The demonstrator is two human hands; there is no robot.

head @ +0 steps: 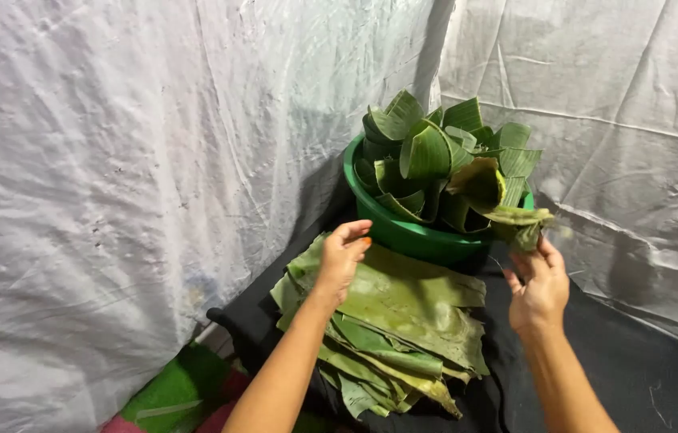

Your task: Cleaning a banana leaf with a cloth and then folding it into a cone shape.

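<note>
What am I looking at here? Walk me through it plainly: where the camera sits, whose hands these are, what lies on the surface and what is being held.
There is no machine here. The one picture comes from a camera worn on a person's head, looking down at their own two bare hands.

The left hand hovers open above a stack of flat banana leaf pieces, which lies on a black cloth. Whether it touches the stack cannot be told.

The right hand pinches a folded banana leaf at the edge of a green plastic basin. The basin is heaped with folded leaf cups.

Crinkled white plastic sheeting hangs behind and on both sides. At the lower left, something green and red shows below the cloth; what it is cannot be told.
</note>
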